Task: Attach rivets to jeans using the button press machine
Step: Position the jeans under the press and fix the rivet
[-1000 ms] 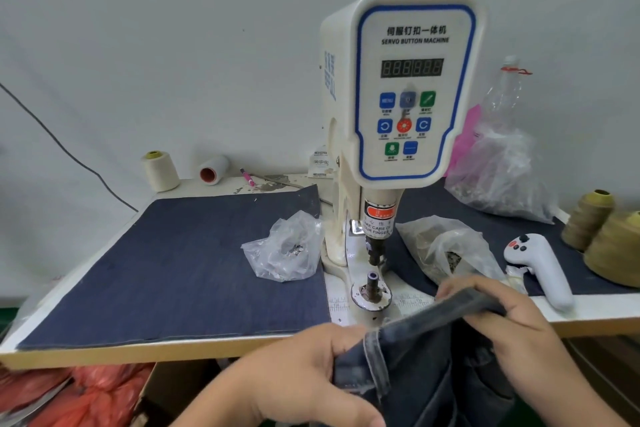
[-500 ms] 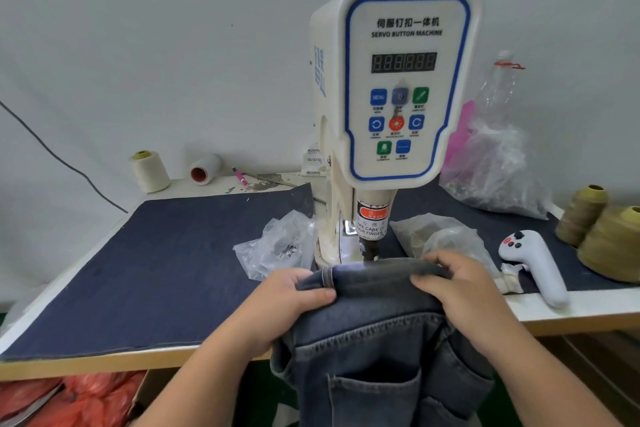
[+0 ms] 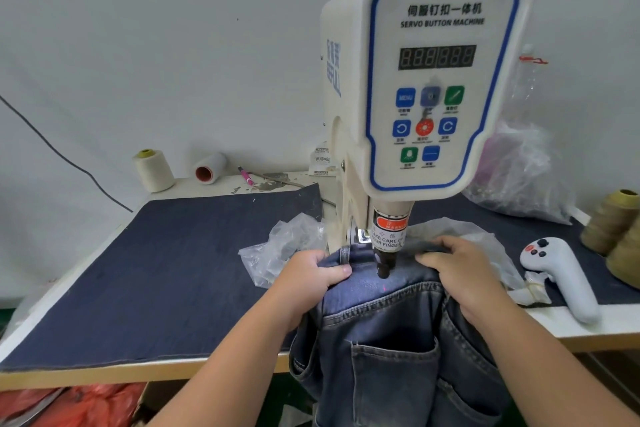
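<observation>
Gripping the jeans [image 3: 391, 329] waistband with both hands under the press head.

My left hand [image 3: 308, 279] pinches the waistband edge, thumb on top, fingers curled beneath; my right hand [image 3: 460, 270] clamps the fabric with bent fingers just right of the punch [image 3: 384, 263]. I see the denim lying beneath the punch tip, a pink mark near it, the rest hanging off the near table edge [image 3: 138, 369]. The servo button machine [image 3: 433, 80] stands behind. Left lies a crumpled plastic bag [image 3: 277, 246]; right, a white handheld controller [image 3: 561, 277] and thread cones [image 3: 613, 218].
</observation>
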Motion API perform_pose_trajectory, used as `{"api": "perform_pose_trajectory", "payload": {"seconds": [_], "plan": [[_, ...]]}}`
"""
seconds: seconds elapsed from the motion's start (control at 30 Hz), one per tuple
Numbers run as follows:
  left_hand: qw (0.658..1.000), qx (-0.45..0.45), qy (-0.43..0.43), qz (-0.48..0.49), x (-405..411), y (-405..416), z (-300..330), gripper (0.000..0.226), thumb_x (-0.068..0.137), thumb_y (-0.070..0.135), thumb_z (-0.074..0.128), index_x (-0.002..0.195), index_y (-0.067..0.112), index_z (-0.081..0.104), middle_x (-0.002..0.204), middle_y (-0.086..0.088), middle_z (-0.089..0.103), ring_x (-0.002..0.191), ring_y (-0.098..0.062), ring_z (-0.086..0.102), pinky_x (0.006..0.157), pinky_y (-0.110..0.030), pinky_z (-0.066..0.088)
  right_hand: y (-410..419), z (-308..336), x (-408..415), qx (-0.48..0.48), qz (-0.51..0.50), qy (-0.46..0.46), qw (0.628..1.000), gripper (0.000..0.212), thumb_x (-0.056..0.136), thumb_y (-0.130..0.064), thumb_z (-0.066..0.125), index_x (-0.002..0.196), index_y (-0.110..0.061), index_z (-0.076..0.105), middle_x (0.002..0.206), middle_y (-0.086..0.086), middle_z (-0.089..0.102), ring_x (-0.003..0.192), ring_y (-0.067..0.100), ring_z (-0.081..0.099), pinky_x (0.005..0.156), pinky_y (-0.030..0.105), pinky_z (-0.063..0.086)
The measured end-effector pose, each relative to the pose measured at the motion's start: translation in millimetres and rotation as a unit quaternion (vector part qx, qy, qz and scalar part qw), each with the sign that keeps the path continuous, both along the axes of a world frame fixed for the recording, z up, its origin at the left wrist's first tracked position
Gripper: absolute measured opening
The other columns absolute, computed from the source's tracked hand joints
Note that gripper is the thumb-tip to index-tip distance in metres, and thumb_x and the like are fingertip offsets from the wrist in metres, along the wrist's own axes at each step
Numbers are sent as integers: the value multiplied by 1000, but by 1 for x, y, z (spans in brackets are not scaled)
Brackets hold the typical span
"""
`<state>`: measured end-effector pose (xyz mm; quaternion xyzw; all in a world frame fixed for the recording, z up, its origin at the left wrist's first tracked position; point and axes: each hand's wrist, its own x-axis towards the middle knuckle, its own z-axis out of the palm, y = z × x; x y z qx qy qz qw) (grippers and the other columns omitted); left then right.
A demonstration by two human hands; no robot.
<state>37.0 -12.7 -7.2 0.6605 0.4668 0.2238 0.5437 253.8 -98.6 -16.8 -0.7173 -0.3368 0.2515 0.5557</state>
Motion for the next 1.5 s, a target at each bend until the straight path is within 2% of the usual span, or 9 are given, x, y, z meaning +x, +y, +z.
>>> {"api": "perform_pose_trajectory", "payload": {"seconds": [0.27, 0.4, 0.53, 0.63, 0.73, 0.87, 1.07, 1.33, 1.5], "plan": [[999, -7, -25, 41, 16, 6, 3, 34, 85, 29, 76, 100, 0, 67, 90, -16, 74, 80, -27, 67, 76, -40, 51, 15, -2, 5, 13, -18, -1, 1000, 8, 81, -6, 72, 81, -14, 71, 79, 7, 75, 83, 30, 71, 85, 50, 57], [997, 26, -35, 58, 27, 7, 12, 38, 84, 33, 76, 104, 2, 67, 105, -23, 71, 87, -28, 68, 94, -55, 50, 22, 5, 9, 44, -49, -19, 998, 8, 83, -8, 70, 80, -16, 70, 79, 9, 72, 84, 35, 68, 81, 51, 55], [999, -31, -42, -7, 19, 11, 11, 32, 78, 34, 81, 103, 16, 73, 97, -8, 77, 95, -27, 74, 93, -45, 56, 26, 3, 9, 32, -43, -38, 998, 6, 86, -9, 68, 83, -15, 69, 83, 9, 71, 85, 32, 67, 83, 51, 55], [995, -52, -50, -61, 12, 7, 10, 40, 73, 33, 86, 108, 22, 70, 95, 4, 78, 87, -15, 75, 75, -25, 58, 24, -4, 6, 18, -32, -67, 997, 8, 87, -13, 67, 86, -20, 68, 84, 3, 71, 84, 22, 66, 77, 43, 54], [994, 98, 47, 33, 12, -7, 6, 40, 79, 37, 81, 109, 26, 57, 102, 16, 63, 97, -10, 63, 83, -24, 47, 21, -10, 3, -11, -29, -112, 993, 9, 89, -17, 66, 85, -25, 65, 82, -3, 67, 77, 13, 60, 61, 29, 42], [901, 412, 15, 133, 2, -44, 5, 23, 84, 10, 68, 100, 26, 68, 98, 13, 50, 97, -12, 49, 78, -20, 39, 20, -17, -2, -19, -26, -142, 989, 4, 92, -20, 62, 94, -22, 65, 85, -3, 65, 78, 12, 58, 59, 28, 38], [998, 46, -32, -14, 5, -64, 23, 40, 87, 7, 52, 80, 39, 74, 86, 17, 63, 67, 5, 55, 55, -9, 41, 19, -17, -8, -32, -28, -154, 987, 4, 94, -22, 60, 94, -21, 64, 87, -3, 65, 84, 20, 59, 72, 38, 46], [984, -147, -102, -17, 13, -58, 33, 34, 72, 10, 55, 72, 32, 81, 95, 7, 67, 87, -13, 52, 94, -30, 41, 17, -17, -10, -13, -31, -160, 987, 7, 94, -19, 60, 88, -23, 62, 84, -4, 63, 81, 18, 58, 63, 32, 38], [975, -186, -119, -16, 12, -55, 29, 37, 85, 2, 48, 86, 19, 81, 96, -1, 57, 89, -19, 33, 89, -30, 35, 18, -19, -10, -15, -33, -173, 984, 6, 94, -20, 60, 88, -23, 60, 82, -5, 61, 78, 14, 55, 59, 28, 35]]}}
